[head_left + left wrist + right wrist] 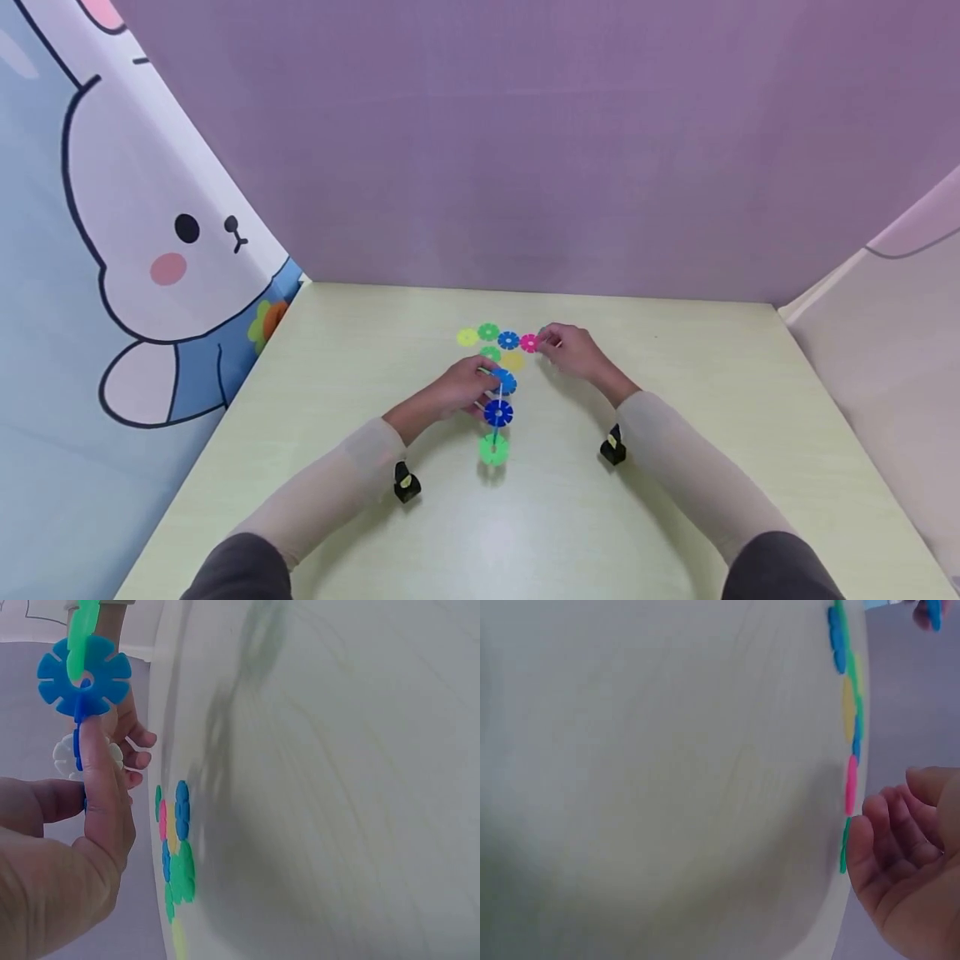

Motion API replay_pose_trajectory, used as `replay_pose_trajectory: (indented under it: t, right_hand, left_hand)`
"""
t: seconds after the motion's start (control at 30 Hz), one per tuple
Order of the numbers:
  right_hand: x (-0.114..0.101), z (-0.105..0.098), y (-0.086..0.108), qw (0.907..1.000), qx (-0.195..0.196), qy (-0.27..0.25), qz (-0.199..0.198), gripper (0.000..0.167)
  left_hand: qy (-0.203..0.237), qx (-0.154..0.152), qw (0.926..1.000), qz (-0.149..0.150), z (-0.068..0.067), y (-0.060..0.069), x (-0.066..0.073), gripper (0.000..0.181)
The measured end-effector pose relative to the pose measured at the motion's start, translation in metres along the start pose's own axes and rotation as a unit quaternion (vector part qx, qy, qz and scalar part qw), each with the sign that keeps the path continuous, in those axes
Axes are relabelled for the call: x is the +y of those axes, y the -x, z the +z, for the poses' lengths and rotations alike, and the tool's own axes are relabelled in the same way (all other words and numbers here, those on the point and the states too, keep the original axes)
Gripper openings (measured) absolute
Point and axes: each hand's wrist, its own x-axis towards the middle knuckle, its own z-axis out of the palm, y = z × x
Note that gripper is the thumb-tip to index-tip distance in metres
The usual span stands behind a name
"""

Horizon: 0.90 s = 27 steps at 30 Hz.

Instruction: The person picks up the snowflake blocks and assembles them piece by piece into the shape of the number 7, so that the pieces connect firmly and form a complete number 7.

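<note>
My left hand [459, 388] holds up a joined chain of notched discs between thumb and fingers; a dark blue disc [498, 413] and a green disc [493, 450] hang toward me. In the left wrist view, a blue disc [84, 675] and a white disc [66, 755] show around the fingers of the left hand [82, 847]. My right hand [573, 352] hovers beside a pink disc [528, 343] at the back. In the right wrist view, its fingers are loosely bent over a green disc [844, 846], with nothing visible between them.
Loose discs lie toward the back of the table [390, 333]: yellow [467, 337], green [488, 332], blue [508, 340] and others. A purple wall [525, 167] stands behind, with a rabbit-print cloth [150, 333] on the left.
</note>
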Motion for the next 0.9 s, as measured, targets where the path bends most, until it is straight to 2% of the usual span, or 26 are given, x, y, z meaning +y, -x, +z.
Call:
replay_pose_trajectory:
  t: [0.27, 0.53, 0.67, 0.9]
  right_hand:
    - [0.006, 0.009, -0.019, 0.9959, 0.002, 0.09, 0.009, 0.032]
    - [-0.001, 0.014, -0.028, 0.9846, -0.013, 0.173, 0.02, 0.044]
    - [-0.003, 0.015, -0.028, 0.9821, -0.014, 0.186, 0.026, 0.042]
    - [-0.002, 0.015, -0.029, 0.9833, -0.006, 0.179, 0.03, 0.039]
  left_hand:
    - [0.008, 0.0, 1.0, -0.006, -0.003, 0.002, -0.006, 0.032]
    - [0.014, 0.0, 0.9999, -0.007, -0.005, 0.0, -0.008, 0.034]
    - [0.016, -0.005, 0.9998, -0.005, -0.005, 0.0, -0.007, 0.034]
    - [0.015, -0.009, 0.9998, -0.006, -0.003, 0.0, -0.004, 0.034]
